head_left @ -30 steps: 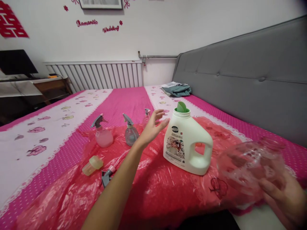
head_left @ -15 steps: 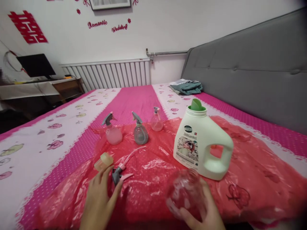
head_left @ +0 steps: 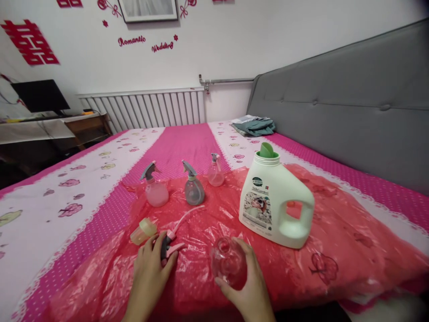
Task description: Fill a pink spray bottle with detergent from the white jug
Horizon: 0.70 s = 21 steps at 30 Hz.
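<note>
My right hand (head_left: 250,281) is closed around a clear round spray bottle body (head_left: 229,261); its uncapped neck faces up. My left hand (head_left: 152,264) has its fingers and thumb on either side of a grey and pink spray head (head_left: 171,246), whose thin tube points away to the right. Just beyond those fingers lies a yellowish cap (head_left: 143,231) on its side. To the right stands a pale green detergent jug (head_left: 276,203), uncapped, with a green spout showing in its mouth.
Three spray bottles with heads on stand farther back: a pink one (head_left: 157,193), a grey one (head_left: 194,190) and a smaller pink one (head_left: 216,173). Red plastic sheeting (head_left: 110,268) covers the near bed. Folded clothes (head_left: 256,126) lie by the grey headboard (head_left: 348,85).
My right hand has moved left with the clear bottle, which is now more upright. My left hand has moved slightly right and closed onto the spray head. The camera view has shifted a little.
</note>
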Motion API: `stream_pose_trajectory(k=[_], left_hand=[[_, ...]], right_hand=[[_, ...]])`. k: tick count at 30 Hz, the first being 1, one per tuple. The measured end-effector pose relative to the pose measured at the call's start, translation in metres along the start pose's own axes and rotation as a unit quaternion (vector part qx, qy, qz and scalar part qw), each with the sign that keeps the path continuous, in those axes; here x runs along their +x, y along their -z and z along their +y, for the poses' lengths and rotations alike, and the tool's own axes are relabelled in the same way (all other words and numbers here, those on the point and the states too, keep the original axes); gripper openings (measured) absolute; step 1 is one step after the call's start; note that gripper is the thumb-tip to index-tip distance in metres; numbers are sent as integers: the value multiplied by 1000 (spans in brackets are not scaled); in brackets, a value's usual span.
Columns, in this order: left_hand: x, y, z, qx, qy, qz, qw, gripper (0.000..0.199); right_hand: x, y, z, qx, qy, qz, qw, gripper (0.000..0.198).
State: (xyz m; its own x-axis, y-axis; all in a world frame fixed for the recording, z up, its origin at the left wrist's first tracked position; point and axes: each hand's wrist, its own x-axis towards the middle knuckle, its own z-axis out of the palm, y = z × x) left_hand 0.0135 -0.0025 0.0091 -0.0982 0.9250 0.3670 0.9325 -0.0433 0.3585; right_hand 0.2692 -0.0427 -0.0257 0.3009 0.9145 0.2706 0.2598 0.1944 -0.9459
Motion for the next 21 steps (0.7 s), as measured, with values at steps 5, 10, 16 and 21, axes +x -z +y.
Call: stream_pose_trajectory(k=[5, 10, 16, 21], left_hand=[[1, 7, -4, -56, -21, 6, 998, 48], [-12, 18, -11, -159, 20, 4, 987, 55], [-28, 70, -12, -215, -17, -20, 976, 54], [-33, 90, -17, -153, -103, 9, 983, 55]], right_hand=[[4, 3, 9, -64, 38, -31, 997, 78], [10, 5, 4, -142, 127, 21, 982, 71], [21, 15, -18, -224, 206, 134, 943, 61], [32, 18, -22, -263, 240, 145, 923, 59]])
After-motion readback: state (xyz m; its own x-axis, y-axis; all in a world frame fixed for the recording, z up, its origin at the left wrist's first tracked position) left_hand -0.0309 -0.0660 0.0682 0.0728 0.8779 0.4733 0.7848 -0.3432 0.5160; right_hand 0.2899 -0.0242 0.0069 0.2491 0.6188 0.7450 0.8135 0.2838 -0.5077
